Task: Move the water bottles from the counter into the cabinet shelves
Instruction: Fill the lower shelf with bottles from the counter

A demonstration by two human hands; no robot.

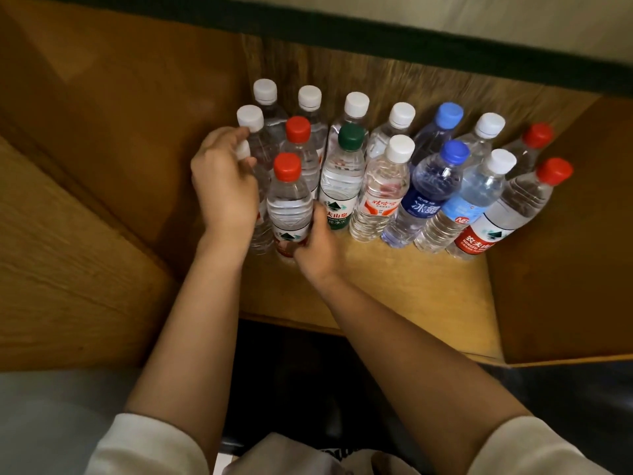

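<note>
Several water bottles stand upright in rows on a wooden cabinet shelf (394, 279), with white, red, blue and green caps. My left hand (224, 186) grips the neck of a white-capped bottle (260, 231) at the front left; its cap shows between my fingers. Beside it stands a red-capped bottle (289, 200), and my right hand (317, 245) holds it low by the label. A green-capped bottle (340, 176) stands just right of that one. At the far right is another red-capped bottle (507, 214).
Wooden side panels (561, 234) close the shelf on the right and on the left (120, 132). A bare strip of shelf lies in front of the bottles. The dark opening below (291, 371) sits under the shelf's front edge.
</note>
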